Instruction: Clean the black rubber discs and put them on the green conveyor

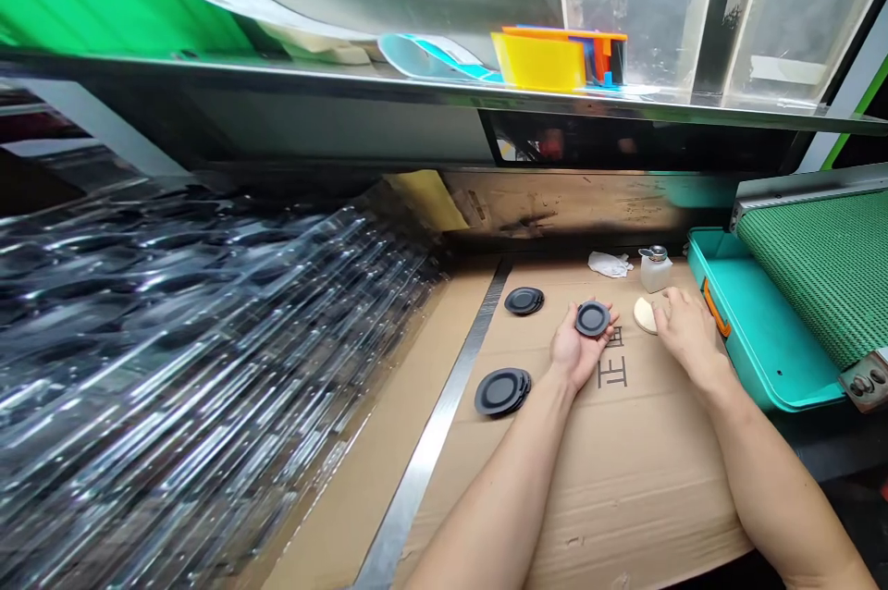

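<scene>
My left hand point(579, 345) is turned palm up, holding a small black round disc point(592, 318) with a raised rim across its fingers. A pale cream round pad point(646, 315) is at the fingertips of my right hand point(686, 329), whose fingers are bent around its right edge. Left of my left hand, one small stack of black discs point(524, 301) lies on the cardboard point(652, 442). A second stack of wider black discs point(501, 391) sits nearer to me, beside my left forearm.
Clear plastic trays point(208, 368) are piled high at the left. Behind my right hand stand a small white bottle with a metal top point(655, 269) and a crumpled white tissue point(610, 264). A teal bin point(770, 359) and green conveyor belt point(825, 262) border the right; a metal shelf point(416, 83) crosses above.
</scene>
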A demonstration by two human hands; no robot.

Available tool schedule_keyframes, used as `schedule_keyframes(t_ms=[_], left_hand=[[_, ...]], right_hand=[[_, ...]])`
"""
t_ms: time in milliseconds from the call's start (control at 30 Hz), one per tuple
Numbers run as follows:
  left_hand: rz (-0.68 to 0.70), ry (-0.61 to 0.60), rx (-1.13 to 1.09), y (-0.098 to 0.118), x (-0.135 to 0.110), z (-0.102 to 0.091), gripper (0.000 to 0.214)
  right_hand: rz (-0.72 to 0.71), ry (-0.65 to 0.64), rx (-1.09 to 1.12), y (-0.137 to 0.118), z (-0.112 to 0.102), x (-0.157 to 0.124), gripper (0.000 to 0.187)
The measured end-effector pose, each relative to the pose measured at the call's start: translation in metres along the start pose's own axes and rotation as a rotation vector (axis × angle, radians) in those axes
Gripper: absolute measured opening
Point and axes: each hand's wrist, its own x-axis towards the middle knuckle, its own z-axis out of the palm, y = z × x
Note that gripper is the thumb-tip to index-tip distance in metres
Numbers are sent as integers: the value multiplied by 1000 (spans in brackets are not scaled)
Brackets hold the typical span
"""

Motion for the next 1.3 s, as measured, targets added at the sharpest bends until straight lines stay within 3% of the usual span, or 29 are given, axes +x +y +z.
schedule_keyframes(t_ms=[133,300,367,467,600,800,1000,1300], left_hand=[[-25,-39,-35,2,0,1,41],[-51,-52,-69,6,-1,2,39],[-84,-54,-62,7,-1,3,37],[-126,-56,-66,7,0,3,33],[-156,-70,-39,4,0,2,37],[-217,-140,63,0,-5,2,47],[-194,-166,230,-11,-9,7,45],[-19,-70,336,-31,-14,12,41]], right_hand=[[49,-232,-141,12,-15,1,28],[24,-370,-223,22,-11,1,21],[-41,-413,-185,25,-8,2,16],[-245,-486,81,21,-5,1,8],[-454,-345,480,5,-2,-4,10],[-364,-145,680,-6,8,-3,12],[-433,-48,545,-9,24,-1,12],[-414,-29,288,-20,35,-6,23]])
